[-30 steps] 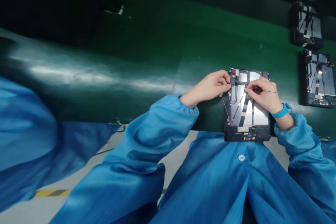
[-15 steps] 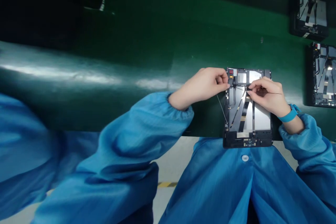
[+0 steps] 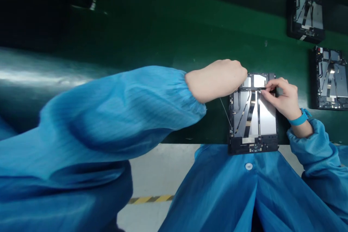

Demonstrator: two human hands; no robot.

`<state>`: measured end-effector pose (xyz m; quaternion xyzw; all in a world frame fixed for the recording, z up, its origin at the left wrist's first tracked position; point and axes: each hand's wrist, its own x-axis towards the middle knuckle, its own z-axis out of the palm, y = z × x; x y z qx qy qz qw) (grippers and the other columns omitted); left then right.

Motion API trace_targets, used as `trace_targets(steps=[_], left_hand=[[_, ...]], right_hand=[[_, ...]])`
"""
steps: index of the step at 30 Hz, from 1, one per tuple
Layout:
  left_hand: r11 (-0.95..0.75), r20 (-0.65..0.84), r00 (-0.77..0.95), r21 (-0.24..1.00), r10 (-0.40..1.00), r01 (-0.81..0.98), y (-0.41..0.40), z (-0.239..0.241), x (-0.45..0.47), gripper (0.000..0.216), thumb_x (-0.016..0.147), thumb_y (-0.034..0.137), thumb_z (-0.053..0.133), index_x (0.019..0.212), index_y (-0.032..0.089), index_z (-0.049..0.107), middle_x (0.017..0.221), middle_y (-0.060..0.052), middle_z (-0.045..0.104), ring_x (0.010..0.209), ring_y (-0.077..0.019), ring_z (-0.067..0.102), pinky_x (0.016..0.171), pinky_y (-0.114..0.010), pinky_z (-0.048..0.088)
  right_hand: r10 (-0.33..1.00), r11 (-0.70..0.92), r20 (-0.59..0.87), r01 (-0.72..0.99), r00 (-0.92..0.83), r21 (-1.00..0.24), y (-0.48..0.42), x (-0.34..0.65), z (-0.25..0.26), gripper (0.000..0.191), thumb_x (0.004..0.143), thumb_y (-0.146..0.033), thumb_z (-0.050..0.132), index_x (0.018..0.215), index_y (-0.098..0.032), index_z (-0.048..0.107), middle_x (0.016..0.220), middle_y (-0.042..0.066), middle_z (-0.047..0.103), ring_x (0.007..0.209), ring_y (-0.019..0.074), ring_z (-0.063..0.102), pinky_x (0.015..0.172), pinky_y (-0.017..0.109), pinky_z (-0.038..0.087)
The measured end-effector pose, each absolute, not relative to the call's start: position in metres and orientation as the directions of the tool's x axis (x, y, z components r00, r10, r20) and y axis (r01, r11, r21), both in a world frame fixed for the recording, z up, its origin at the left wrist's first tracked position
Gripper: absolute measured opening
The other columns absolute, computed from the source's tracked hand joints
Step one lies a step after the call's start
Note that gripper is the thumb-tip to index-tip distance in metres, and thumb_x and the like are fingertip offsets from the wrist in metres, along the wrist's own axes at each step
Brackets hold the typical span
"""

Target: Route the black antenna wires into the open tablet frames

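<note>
An opened tablet, black-framed with silvery panels and dark ribbon cables, lies at the table's front edge before me. My left hand is closed over its upper left corner, knuckles up; the fingertips and anything in them are hidden. A thin wire runs from below that hand to the tablet's left edge. My right hand, with a blue band at the wrist, pinches with thumb and forefinger over the tablet's upper right part. Whatever lies between those fingertips is too small to make out.
Two more thick black units, apparently stacked opened tablets, stand at the right: one nearer, one at the back. The dark green tabletop stretches left, with a small whitish scrap on it.
My left hand has rolled over knuckles up and covers the tablet's upper left corner. My right hand has shifted right across the tablet; the thin dark line beside it no longer shows.
</note>
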<state>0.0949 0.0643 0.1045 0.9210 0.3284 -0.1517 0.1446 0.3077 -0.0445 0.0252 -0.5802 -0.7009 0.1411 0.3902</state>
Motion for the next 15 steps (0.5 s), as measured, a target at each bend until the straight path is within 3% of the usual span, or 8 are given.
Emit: trace_targets(steps=[4, 7, 9, 12, 15], left_hand=[[-0.690, -0.361, 0.704, 0.192, 0.612, 0.698, 0.053, 0.106, 0.096, 0.029, 0.092, 0.009, 0.058, 0.102, 0.013, 0.084, 0.095, -0.016, 0.079, 0.098, -0.0324, 0.076, 0.089, -0.040, 0.055], [-0.633, -0.344, 0.671, 0.232, 0.657, 0.739, 0.033, 0.098, 0.097, 0.029, 0.098, 0.022, 0.056, 0.112, 0.011, 0.080, 0.100, -0.018, 0.079, 0.096, -0.0347, 0.078, 0.085, -0.042, 0.058], [-0.586, -0.329, 0.634, 0.244, 0.700, 0.773, 0.014, 0.090, 0.099, 0.033, 0.099, 0.025, 0.054, 0.120, 0.008, 0.075, 0.103, -0.020, 0.079, 0.094, -0.0360, 0.078, 0.079, -0.042, 0.059], [-0.558, -0.275, 0.603, 0.231, 0.748, 0.797, -0.010, 0.080, 0.101, 0.033, 0.096, 0.017, 0.052, 0.120, 0.005, 0.070, 0.106, -0.023, 0.077, 0.096, -0.0367, 0.079, 0.075, -0.040, 0.060], [-0.556, -0.194, 0.597, 0.230, 0.778, 0.799, -0.022, 0.073, 0.101, 0.029, 0.090, 0.011, 0.051, 0.112, 0.007, 0.070, 0.101, -0.022, 0.077, 0.095, -0.0343, 0.078, 0.074, -0.037, 0.059]], right_hand=[[0.945, 0.179, 0.326, 0.806, 0.019, -0.564, -0.035, 0.319, 0.031, 0.009, 0.087, -0.020, 0.071, 0.094, -0.026, 0.070, 0.078, -0.001, 0.076, 0.077, 0.0209, 0.068, 0.080, 0.038, 0.052], [0.937, 0.297, 0.302, 0.859, -0.177, -0.416, -0.033, 0.319, 0.038, 0.014, 0.087, -0.013, 0.067, 0.094, -0.025, 0.071, 0.076, -0.001, 0.074, 0.081, 0.0219, 0.067, 0.080, 0.037, 0.046], [0.912, 0.390, 0.286, 0.839, -0.294, -0.380, -0.037, 0.319, 0.043, 0.013, 0.091, -0.014, 0.065, 0.093, -0.025, 0.071, 0.075, 0.000, 0.073, 0.080, 0.0219, 0.066, 0.078, 0.036, 0.043], [0.889, 0.448, 0.310, 0.781, -0.337, -0.436, -0.045, 0.323, 0.047, 0.009, 0.093, -0.018, 0.067, 0.091, -0.026, 0.071, 0.074, -0.001, 0.073, 0.076, 0.0205, 0.065, 0.077, 0.036, 0.044], [0.915, 0.384, 0.323, 0.760, -0.240, -0.524, -0.050, 0.329, 0.044, 0.007, 0.092, -0.022, 0.072, 0.087, -0.026, 0.071, 0.074, -0.002, 0.074, 0.072, 0.0191, 0.064, 0.076, 0.036, 0.048]])
